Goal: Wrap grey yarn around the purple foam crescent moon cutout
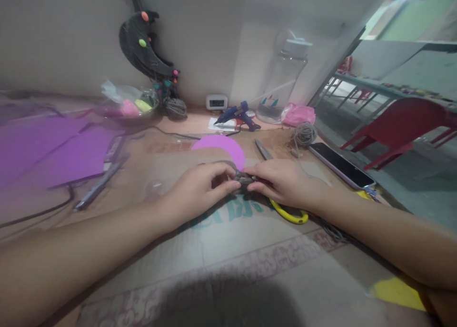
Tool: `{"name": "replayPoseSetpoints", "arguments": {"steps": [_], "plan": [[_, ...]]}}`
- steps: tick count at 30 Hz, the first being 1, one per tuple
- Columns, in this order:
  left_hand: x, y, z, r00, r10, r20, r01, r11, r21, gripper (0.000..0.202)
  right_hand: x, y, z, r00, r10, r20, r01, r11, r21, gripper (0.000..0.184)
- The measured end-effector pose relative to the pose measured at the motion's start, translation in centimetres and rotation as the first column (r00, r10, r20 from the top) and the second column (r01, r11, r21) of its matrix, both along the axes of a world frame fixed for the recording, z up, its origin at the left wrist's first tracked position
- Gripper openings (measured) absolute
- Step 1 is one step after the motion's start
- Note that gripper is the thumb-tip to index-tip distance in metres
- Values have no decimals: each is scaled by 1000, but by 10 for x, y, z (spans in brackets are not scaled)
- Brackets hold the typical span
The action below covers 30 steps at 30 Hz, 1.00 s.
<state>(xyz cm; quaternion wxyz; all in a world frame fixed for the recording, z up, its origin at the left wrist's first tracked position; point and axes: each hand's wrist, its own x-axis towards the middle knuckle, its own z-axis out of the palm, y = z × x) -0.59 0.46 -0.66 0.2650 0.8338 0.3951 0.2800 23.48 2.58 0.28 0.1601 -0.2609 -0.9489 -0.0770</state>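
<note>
Between my two hands is a small bundle of grey yarn (244, 178), pinched from both sides just above the cardboard. My left hand (202, 186) grips its left end between thumb and fingers. On the other end, my right hand (285, 180) is closed the same way. Right behind the bundle lies a purple paper crescent (228, 148). Scissors with yellow handles (291, 215) lie partly under my right hand, their blade pointing away. A strand trails from a grey yarn ball (305, 133) toward my right forearm.
Cardboard (178, 274) covers the table. Purple sheets (64, 151) and a pen (102, 182) lie left. Along the back stand a bowl (121, 105), black crescent ornament (143, 48), clock (216, 102), blue glue gun (237, 114) and bottle (285, 79). A phone (342, 165) lies right.
</note>
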Motion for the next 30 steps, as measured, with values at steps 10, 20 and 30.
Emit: {"name": "replayPoseSetpoints", "arguments": {"steps": [10, 20, 30], "plan": [[0, 1, 0, 999, -11, 37, 12, 999, -46, 18, -1, -1, 3, 1000, 27, 0, -27, 1000, -17, 41], [0, 0, 0, 999, -11, 49, 14, 999, -50, 15, 0, -1, 2, 1000, 17, 10, -16, 999, -42, 40], [0, 1, 0, 996, -27, 90, 33, 997, -72, 14, 0, -1, 4, 999, 41, -8, -41, 999, -31, 39]]}}
